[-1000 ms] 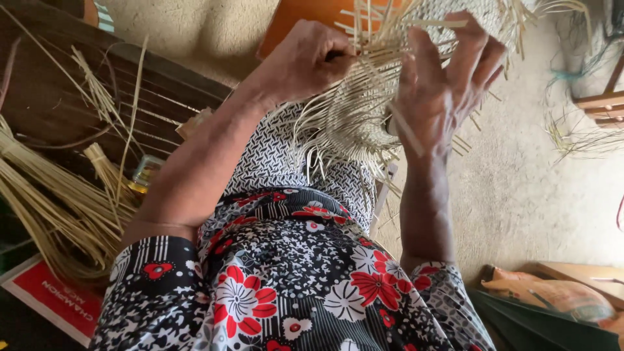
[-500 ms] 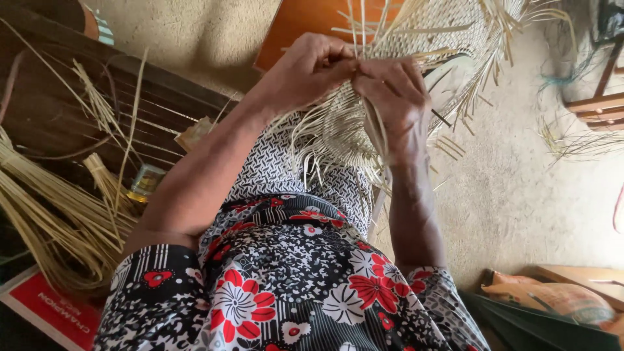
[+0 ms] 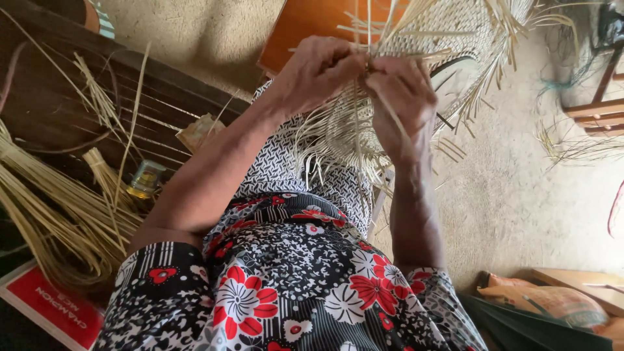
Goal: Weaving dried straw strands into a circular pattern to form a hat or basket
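A half-woven piece of pale straw [image 3: 448, 32], with many loose strand ends sticking out, rests over my lap. My left hand [image 3: 317, 73] and my right hand [image 3: 402, 97] meet at its near edge. Both hands pinch thin straw strands [image 3: 364, 140] between their fingertips. My fingers cover the exact spot where the strands cross. Below the hands lies my black, white and red flowered dress [image 3: 286, 273].
Bundles of long straw stalks [image 3: 45, 214] lie on a dark wooden bench [image 3: 58, 110] at left, beside a small glass bottle [image 3: 146, 181]. A red printed sheet [image 3: 52, 309] lies at bottom left. An orange board [image 3: 305, 29] stands behind. Wooden furniture [image 3: 601, 107] stands at right, a filled sack [image 3: 552, 302] at bottom right.
My right hand has come down from the outer rim of the weave to meet my left hand at the near edge. The weave now sits a little higher in view.
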